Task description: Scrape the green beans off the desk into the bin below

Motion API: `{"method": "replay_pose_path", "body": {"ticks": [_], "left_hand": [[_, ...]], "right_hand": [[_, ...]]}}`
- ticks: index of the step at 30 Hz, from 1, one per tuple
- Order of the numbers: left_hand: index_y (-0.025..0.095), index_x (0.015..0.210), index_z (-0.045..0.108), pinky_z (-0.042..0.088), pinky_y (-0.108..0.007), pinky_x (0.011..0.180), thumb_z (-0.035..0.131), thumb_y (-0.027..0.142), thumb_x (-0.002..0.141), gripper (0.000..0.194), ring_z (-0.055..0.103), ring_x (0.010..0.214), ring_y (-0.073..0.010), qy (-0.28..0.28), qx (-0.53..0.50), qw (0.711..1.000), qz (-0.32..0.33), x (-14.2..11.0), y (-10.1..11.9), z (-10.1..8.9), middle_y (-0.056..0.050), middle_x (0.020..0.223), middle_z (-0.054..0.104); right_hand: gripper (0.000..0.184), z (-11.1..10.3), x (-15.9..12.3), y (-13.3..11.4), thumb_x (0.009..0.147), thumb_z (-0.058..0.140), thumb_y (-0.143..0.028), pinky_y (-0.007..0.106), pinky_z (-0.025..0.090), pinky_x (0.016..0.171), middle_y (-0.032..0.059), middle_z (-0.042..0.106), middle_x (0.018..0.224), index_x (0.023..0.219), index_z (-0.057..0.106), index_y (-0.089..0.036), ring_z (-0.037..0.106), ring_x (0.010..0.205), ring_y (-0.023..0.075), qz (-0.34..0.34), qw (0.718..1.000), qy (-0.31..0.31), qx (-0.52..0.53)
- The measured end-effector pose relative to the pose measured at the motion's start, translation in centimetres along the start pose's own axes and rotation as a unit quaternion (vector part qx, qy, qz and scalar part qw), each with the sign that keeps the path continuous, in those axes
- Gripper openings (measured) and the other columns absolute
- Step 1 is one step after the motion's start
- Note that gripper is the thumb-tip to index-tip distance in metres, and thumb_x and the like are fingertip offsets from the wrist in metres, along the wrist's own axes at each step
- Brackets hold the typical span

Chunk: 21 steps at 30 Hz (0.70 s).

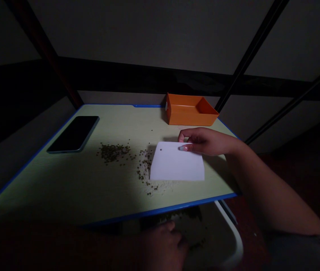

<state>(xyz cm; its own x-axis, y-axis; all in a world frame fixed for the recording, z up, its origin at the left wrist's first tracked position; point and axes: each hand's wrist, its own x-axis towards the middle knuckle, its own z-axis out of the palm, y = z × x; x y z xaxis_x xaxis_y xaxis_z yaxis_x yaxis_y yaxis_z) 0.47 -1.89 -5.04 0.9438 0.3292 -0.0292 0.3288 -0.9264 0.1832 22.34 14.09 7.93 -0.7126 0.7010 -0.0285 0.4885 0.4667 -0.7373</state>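
Note:
My right hand (201, 141) pinches the far edge of a white flat scraper (179, 163), thumb on top and fingers behind. The scraper leans over the table, its lower edge among pale grains (164, 186) and dark small seeds (143, 169). Left of it lies a separate pile of dark seeds (114, 152). Below the table's near edge, my left hand (167, 242) is dim, its fingers curled, over a white-rimmed bin (237, 241). Whether it holds anything is hidden by the dark. Dark bits and pale material show inside the bin.
The pale table (72, 188) has a blue edge. An orange open box (192, 119) stands at its far right corner. A dark-screened phone (75, 133) lies on the left side. Behind rises a panelled wall (143, 34) with dark bars.

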Motion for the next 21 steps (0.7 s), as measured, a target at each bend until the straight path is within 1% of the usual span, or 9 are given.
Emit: {"method": "replay_pose_path", "body": {"ticks": [4, 6, 9, 11, 12, 14, 16, 18, 21], "left_hand": [[0.014, 0.091, 0.074, 0.046, -0.030, 0.097, 0.062, 0.031, 0.091, 0.021, 0.071, 0.083, -0.0179, 0.003, -0.009, 1.000, 0.008, -0.2, -0.2, -0.4, -0.006, 0.084, 0.076], [0.014, 0.090, 0.074, 0.046, -0.031, 0.097, 0.062, 0.031, 0.091, 0.020, 0.071, 0.083, -0.0179, 0.001, -0.012, 1.000, 0.012, -0.2, -0.2, -0.5, -0.006, 0.083, 0.076], [0.015, 0.088, 0.073, 0.047, -0.031, 0.096, 0.064, 0.029, 0.089, 0.017, 0.071, 0.081, -0.0179, -0.004, -0.011, 1.000, 0.007, 0.0, -0.1, -0.5, -0.005, 0.081, 0.076], [0.014, 0.088, 0.073, 0.048, -0.031, 0.095, 0.065, 0.029, 0.088, 0.017, 0.072, 0.080, -0.0186, -0.006, -0.008, 1.000, -0.008, 0.2, 0.0, -0.4, -0.005, 0.081, 0.076], [0.014, 0.088, 0.073, 0.049, -0.031, 0.094, 0.065, 0.029, 0.087, 0.017, 0.072, 0.080, -0.0190, -0.006, -0.007, 1.000, -0.014, 0.3, 0.1, -0.3, -0.006, 0.080, 0.076], [0.014, 0.089, 0.073, 0.050, -0.031, 0.092, 0.066, 0.030, 0.086, 0.018, 0.072, 0.081, -0.0195, -0.007, -0.007, 1.000, -0.021, 0.4, 0.2, -0.2, -0.006, 0.081, 0.076], [0.014, 0.088, 0.074, 0.051, -0.031, 0.090, 0.066, 0.032, 0.086, 0.020, 0.072, 0.081, -0.0204, -0.007, -0.006, 1.000, -0.024, 0.4, 0.2, -0.2, -0.007, 0.082, 0.076], [0.013, 0.090, 0.074, 0.051, -0.031, 0.089, 0.066, 0.033, 0.087, 0.022, 0.072, 0.081, -0.0210, -0.005, -0.003, 1.000, -0.027, 0.3, 0.1, -0.3, -0.008, 0.084, 0.077], [0.015, 0.088, 0.074, 0.050, -0.030, 0.093, 0.065, 0.033, 0.088, 0.020, 0.072, 0.081, -0.0189, 0.000, -0.008, 1.000, -0.008, 0.1, 0.0, -0.5, -0.005, 0.081, 0.076]], "right_hand": [[0.020, -0.4, -0.1, 0.4, 0.093, 0.057, -0.035, 0.020, 0.027, 0.047, -0.0066, 0.045, 0.062, 0.091, 0.050, -0.017, 0.038, 0.051, 0.0064, 0.013, 0.999, 0.025, 0.018], [0.021, -0.5, -0.2, 0.3, 0.094, 0.056, -0.037, 0.020, 0.026, 0.047, -0.0069, 0.044, 0.062, 0.093, 0.050, -0.017, 0.036, 0.051, 0.0064, 0.012, 0.999, 0.018, 0.034], [0.022, -0.1, -0.2, 0.0, 0.093, 0.057, -0.038, 0.020, 0.029, 0.049, -0.0059, 0.045, 0.065, 0.094, 0.050, -0.017, 0.038, 0.055, 0.0071, 0.003, 0.998, -0.034, 0.046], [0.022, 0.3, 0.0, -0.1, 0.092, 0.059, -0.037, 0.020, 0.032, 0.053, -0.0050, 0.045, 0.068, 0.093, 0.052, -0.016, 0.040, 0.059, 0.0076, -0.006, 0.997, -0.071, 0.034], [0.021, 0.5, 0.1, -0.1, 0.091, 0.060, -0.036, 0.020, 0.032, 0.054, -0.0048, 0.045, 0.069, 0.092, 0.053, -0.016, 0.040, 0.060, 0.0076, -0.012, 0.997, -0.078, 0.022], [0.020, 0.7, 0.3, 0.1, 0.091, 0.060, -0.034, 0.020, 0.032, 0.055, -0.0047, 0.045, 0.070, 0.091, 0.054, -0.016, 0.040, 0.061, 0.0075, -0.023, 0.997, -0.068, -0.002], [0.018, 0.7, 0.4, 0.5, 0.091, 0.059, -0.033, 0.020, 0.031, 0.055, -0.0045, 0.046, 0.069, 0.092, 0.054, -0.016, 0.039, 0.061, 0.0076, -0.020, 0.999, -0.038, -0.019], [0.018, 0.4, 0.5, 0.8, 0.091, 0.058, -0.033, 0.021, 0.032, 0.055, -0.0037, 0.049, 0.070, 0.093, 0.053, -0.016, 0.041, 0.060, 0.0080, -0.004, 1.000, -0.014, -0.025], [0.019, -0.1, 0.4, 1.1, 0.092, 0.057, -0.034, 0.021, 0.031, 0.052, -0.0035, 0.049, 0.068, 0.093, 0.051, -0.017, 0.041, 0.058, 0.0085, 0.022, 1.000, 0.008, -0.016]]}}
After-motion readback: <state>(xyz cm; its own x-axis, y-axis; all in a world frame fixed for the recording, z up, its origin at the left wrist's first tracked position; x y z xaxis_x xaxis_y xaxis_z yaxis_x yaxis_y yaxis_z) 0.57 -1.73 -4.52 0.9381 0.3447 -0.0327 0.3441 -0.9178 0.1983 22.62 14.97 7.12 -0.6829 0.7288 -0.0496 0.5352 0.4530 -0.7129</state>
